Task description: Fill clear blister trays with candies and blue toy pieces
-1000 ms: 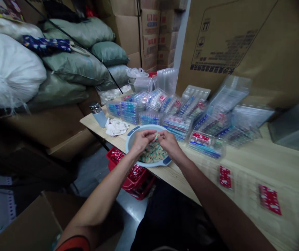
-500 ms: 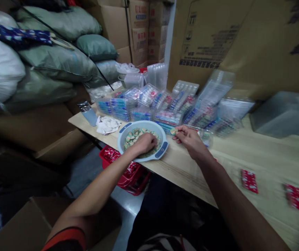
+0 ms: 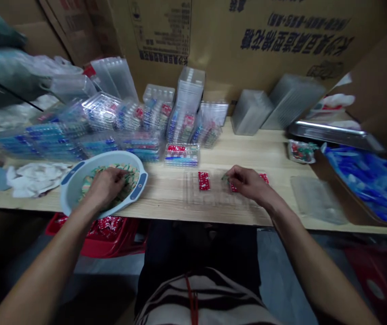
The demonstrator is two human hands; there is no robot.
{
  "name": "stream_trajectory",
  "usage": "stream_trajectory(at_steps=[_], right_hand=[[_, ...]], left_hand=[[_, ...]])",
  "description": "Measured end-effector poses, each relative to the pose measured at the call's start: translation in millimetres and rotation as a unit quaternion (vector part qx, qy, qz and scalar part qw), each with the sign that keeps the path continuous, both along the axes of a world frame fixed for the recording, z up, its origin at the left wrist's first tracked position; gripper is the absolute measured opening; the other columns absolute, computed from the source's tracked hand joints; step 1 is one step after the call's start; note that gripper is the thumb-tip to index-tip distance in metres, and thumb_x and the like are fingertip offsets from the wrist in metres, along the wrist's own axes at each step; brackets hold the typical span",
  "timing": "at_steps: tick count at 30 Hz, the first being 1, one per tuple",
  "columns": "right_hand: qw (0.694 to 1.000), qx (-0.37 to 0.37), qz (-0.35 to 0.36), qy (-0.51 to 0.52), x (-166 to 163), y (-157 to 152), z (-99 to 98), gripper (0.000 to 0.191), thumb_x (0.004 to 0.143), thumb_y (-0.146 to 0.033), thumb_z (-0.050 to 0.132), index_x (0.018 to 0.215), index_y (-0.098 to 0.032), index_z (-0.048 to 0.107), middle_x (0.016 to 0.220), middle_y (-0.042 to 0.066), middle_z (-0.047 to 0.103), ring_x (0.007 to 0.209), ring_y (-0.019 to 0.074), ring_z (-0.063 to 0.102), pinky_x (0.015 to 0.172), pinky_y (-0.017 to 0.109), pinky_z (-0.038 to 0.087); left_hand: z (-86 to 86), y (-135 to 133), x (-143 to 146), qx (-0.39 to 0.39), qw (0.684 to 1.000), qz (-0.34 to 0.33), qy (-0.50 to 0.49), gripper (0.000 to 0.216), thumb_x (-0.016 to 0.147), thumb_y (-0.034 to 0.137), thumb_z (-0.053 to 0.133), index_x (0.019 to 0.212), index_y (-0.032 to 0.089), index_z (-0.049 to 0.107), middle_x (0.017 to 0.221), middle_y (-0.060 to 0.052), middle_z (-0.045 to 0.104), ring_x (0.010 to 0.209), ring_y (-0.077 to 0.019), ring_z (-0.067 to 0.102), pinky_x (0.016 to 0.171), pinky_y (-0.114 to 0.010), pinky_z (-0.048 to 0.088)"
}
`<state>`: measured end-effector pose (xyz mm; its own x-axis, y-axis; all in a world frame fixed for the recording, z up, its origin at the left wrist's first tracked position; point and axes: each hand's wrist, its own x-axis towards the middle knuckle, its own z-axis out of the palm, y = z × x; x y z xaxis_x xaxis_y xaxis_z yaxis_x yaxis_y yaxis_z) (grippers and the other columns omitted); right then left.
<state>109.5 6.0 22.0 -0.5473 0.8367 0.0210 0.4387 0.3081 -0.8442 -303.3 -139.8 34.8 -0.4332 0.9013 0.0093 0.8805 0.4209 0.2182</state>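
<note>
A pale blue basin (image 3: 65, 192) with dark blue handle pads stands at the left of the wooden table, full of small green and cream pieces (image 3: 131, 177). My left hand (image 3: 107, 186) dips into it, fingers curled among the pieces; what they grip is hidden. Over the clear plastic trays (image 3: 193, 198) at the front edge, my right hand (image 3: 247, 183) pinches a small green piece (image 3: 225, 178), blurred. One red patterned packet (image 3: 204, 181) lies in a tray left of that hand. Another red packet (image 3: 263, 178) shows partly behind it.
Stacks of filled clear cases (image 3: 142, 144) line the back of the table. To the right are clear plastic boxes (image 3: 252, 113), an open carton of blue packets (image 3: 372, 180) and a flat clear tray (image 3: 318, 198). A red crate (image 3: 112, 243) sits below the table.
The view has swung to the right. My right hand has moved from beside the basin to above the clear trays, carrying the small piece. My left hand stays in the basin.
</note>
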Motion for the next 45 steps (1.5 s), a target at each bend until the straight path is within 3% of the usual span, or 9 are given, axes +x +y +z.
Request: stream_trajectory(at_steps=[3, 6, 9, 12, 16, 27, 32, 39, 45], right_hand=[[0.997, 0.050, 0.024, -0.050, -5.7, -16.8, -12.9, 0.015, 0.079, -0.013, 0.052, 0.090, -0.018, 0.062, 0.071, -0.001, 0.061, 0.063, 0.0155, 0.052, 0.060, 0.026, 0.036], [0.989, 0.076, 0.080, -0.098, -22.0, -30.6, -19.0, 0.018, 0.080, -0.005, 0.050, 0.089, -0.017, 0.060, 0.076, 0.002, 0.064, 0.068, 0.0165, 0.056, 0.064, 0.026, 0.037], [0.976, 0.101, 0.133, -0.141, -34.8, -38.8, -21.5, 0.020, 0.081, 0.000, 0.050, 0.090, -0.015, 0.061, 0.085, 0.006, 0.068, 0.078, 0.0198, 0.061, 0.070, 0.027, 0.039], [0.964, 0.115, 0.164, -0.175, -40.5, -43.5, -22.8, 0.024, 0.084, 0.001, 0.051, 0.102, -0.011, 0.061, 0.097, 0.011, 0.069, 0.089, 0.0232, 0.063, 0.078, 0.029, 0.042], [0.947, 0.138, 0.172, -0.233, -43.7, -49.6, -23.3, 0.027, 0.085, 0.002, 0.051, 0.108, -0.009, 0.059, 0.100, 0.013, 0.067, 0.093, 0.0253, 0.061, 0.080, 0.032, 0.042], [0.916, 0.274, 0.152, -0.249, -45.6, -60.6, -39.1, 0.038, 0.077, 0.005, 0.049, 0.111, -0.009, 0.059, 0.103, 0.014, 0.059, 0.095, 0.0278, 0.054, 0.084, 0.036, 0.041], [0.928, 0.268, 0.101, -0.237, -38.0, -58.6, -37.9, 0.024, 0.083, 0.001, 0.050, 0.101, -0.009, 0.062, 0.100, 0.015, 0.058, 0.093, 0.0279, 0.053, 0.082, 0.036, 0.042], [0.920, 0.283, 0.133, -0.236, -22.9, -68.1, -35.7, 0.034, 0.076, 0.007, 0.048, 0.095, -0.012, 0.070, 0.102, 0.015, 0.061, 0.095, 0.0279, 0.055, 0.085, 0.037, 0.045], [0.958, 0.255, 0.071, -0.114, -11.3, -60.6, -37.6, 0.048, 0.080, 0.006, 0.044, 0.120, -0.012, 0.066, 0.106, 0.012, 0.064, 0.095, 0.0236, 0.061, 0.086, 0.033, 0.050]], left_hand=[[14.3, 0.2, 32.5, 0.117, 0.993, 0.002, 0.003, 0.027, 0.087, 0.017, 0.055, 0.107, 0.015, 0.074, 0.107, -0.008, 0.071, 0.091, -0.0226, 0.066, 0.091, -0.036, 0.050], [11.4, 6.3, 89.5, 0.221, 0.954, -0.101, -0.178, 0.020, 0.087, 0.026, 0.058, 0.097, 0.019, 0.074, 0.093, -0.004, 0.071, 0.084, -0.0187, 0.066, 0.081, -0.030, 0.053], [-10.7, 19.2, 146.2, 0.156, 0.900, -0.169, -0.370, 0.022, 0.087, 0.024, 0.059, 0.102, 0.017, 0.072, 0.085, -0.002, 0.071, 0.077, -0.0163, 0.066, 0.073, -0.026, 0.052], [-35.3, 33.5, 176.1, 0.105, 0.898, -0.187, -0.385, 0.026, 0.083, 0.013, 0.057, 0.103, 0.017, 0.073, 0.087, -0.003, 0.073, 0.080, -0.0165, 0.066, 0.074, -0.026, 0.051], [-49.2, 43.2, 178.2, 0.070, 0.920, -0.216, -0.319, 0.031, 0.081, 0.009, 0.055, 0.103, 0.018, 0.075, 0.093, -0.004, 0.073, 0.086, -0.0180, 0.066, 0.080, -0.027, 0.049], [-49.3, 45.5, 172.1, 0.038, 0.913, -0.238, -0.329, 0.029, 0.082, 0.012, 0.053, 0.101, 0.018, 0.074, 0.086, -0.002, 0.070, 0.072, -0.0149, 0.060, 0.066, -0.023, 0.043], [-50.5, 46.0, 171.9, 0.042, 0.907, -0.240, -0.343, 0.026, 0.081, 0.012, 0.054, 0.097, 0.018, 0.074, 0.086, -0.002, 0.070, 0.072, -0.0145, 0.058, 0.066, -0.022, 0.042], [-50.5, 48.0, 171.1, 0.034, 0.899, -0.220, -0.378, 0.019, 0.080, 0.015, 0.057, 0.092, 0.016, 0.072, 0.071, 0.002, 0.063, 0.063, -0.0120, 0.051, 0.058, -0.020, 0.037], [-42.1, 51.1, 187.4, 0.007, 0.879, -0.225, -0.421, 0.018, 0.079, 0.015, 0.059, 0.092, 0.016, 0.072, 0.073, 0.002, 0.066, 0.067, -0.0130, 0.058, 0.062, -0.021, 0.041]])
